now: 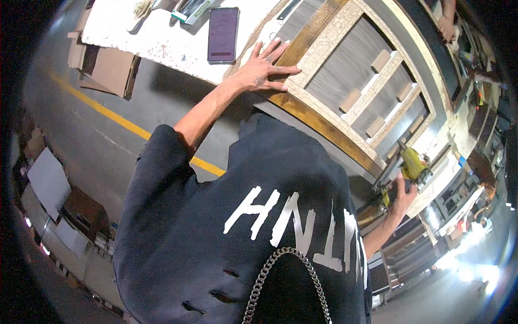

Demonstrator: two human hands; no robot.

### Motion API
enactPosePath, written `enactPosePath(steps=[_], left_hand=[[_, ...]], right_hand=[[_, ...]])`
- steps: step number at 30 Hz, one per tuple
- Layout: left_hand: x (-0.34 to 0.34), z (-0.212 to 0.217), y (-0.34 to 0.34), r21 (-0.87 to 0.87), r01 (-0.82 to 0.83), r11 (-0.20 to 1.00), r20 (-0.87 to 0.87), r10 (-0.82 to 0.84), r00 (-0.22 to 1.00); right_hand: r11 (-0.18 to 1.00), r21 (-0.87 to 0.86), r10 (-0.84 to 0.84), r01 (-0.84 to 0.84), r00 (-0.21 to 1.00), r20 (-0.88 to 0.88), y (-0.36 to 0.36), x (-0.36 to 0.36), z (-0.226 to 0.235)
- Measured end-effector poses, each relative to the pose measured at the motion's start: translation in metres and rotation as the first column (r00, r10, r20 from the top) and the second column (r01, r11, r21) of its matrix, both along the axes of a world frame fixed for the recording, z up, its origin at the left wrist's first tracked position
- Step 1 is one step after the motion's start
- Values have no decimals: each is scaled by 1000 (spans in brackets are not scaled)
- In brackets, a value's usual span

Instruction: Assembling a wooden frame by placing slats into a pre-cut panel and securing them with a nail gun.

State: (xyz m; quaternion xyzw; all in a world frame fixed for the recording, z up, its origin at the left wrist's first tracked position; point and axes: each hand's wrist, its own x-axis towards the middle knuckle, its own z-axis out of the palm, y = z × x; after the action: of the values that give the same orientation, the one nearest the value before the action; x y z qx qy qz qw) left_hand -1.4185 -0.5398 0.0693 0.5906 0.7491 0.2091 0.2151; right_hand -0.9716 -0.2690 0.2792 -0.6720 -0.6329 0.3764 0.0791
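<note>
A wooden frame panel [324, 110] with chipboard rails and dark stained outer edges lies on the workbench. Small light wood blocks [349, 101] sit along its inner rails over a grey wood-grain sheet. My left hand [264, 70] rests on the panel's near left corner, fingers spread, holding nothing. At the panel's right end, my right hand [402, 194] is wrapped around a yellow-green nail gun [414, 164]. The tool's nose is close to the near right corner; whether it touches the wood I cannot tell.
A phone [223, 35] lies on the white worktop [135, 40] left of the panel. Cardboard [110, 73] stands below the worktop's left side, near a yellow floor line [113, 120]. Another person's hand [446, 28] shows at the far right.
</note>
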Motion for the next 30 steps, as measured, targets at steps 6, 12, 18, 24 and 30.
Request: enactPosePath(steps=[6,12,18,24,30], left_hand=[[-1,-3,-3,19,-2,1000,-40,2,999],[-2,0,-3,-3,0,1000,-13,0,1000],[-2,3,-2,39,-6,999,9,6,1000],[-3,6,-5,34,-13,999,34,12,999],[-3,1,-5,60,-9,998,59,6,998]], right_hand=[[910,-156,414,-384,847,334,-26,-89,-8],[681,-161,723,-715,690,-8,-63,-195,-47],[536,-194,844,-821,518,142,-89,-246,-63],[542,-166,841,-824,530,111,-96,-249,-78],[543,-150,839,-826,528,131,-97,-249,-78]])
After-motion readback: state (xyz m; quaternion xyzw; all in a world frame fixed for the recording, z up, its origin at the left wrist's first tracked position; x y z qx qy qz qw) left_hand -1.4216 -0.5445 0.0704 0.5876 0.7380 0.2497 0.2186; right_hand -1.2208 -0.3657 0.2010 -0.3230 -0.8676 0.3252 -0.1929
